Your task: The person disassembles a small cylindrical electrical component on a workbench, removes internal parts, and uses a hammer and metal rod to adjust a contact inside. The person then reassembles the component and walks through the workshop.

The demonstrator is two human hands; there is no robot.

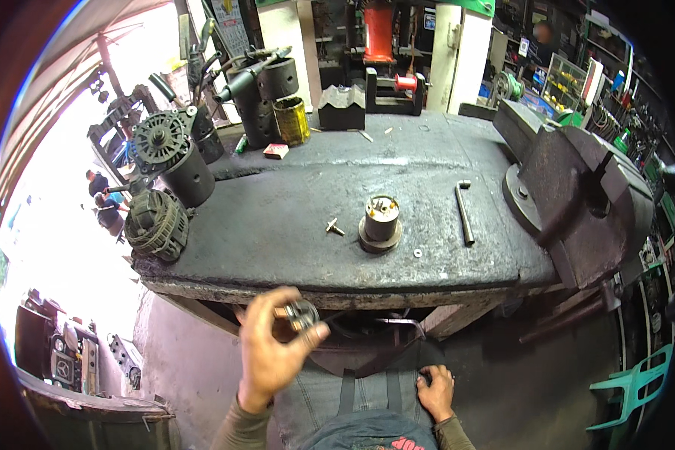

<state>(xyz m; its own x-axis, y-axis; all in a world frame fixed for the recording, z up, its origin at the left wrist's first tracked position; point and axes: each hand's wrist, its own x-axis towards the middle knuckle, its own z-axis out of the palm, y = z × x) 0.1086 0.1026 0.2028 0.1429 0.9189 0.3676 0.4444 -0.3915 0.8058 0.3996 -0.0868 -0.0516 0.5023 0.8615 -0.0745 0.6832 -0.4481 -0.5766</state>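
Observation:
My left hand point(270, 341) is raised in front of the bench's near edge, thumb and fingers closed around a small round dark metal part with copper-coloured pieces point(303, 315). My right hand point(436, 390) rests on my thigh, holding nothing, its fingers loosely apart. Beyond them on the dark workbench point(292, 217) stands a short metal cylinder point(382, 212) on a wider round base point(381, 238), with light and orange bits in its top. A small T-shaped metal piece point(335, 227) lies left of it. To its right are a washer point(418, 253) and an angled socket wrench point(465, 214).
A large bench vise point(585, 195) fills the right end. At the left stand an alternator point(160, 141), a ribbed metal part point(157, 225) and several cylinders. Farther back are a yellow can point(291, 120), a small red box point(275, 151) and a V-grooved block point(341, 109). A green plastic stool point(637, 386) stands lower right.

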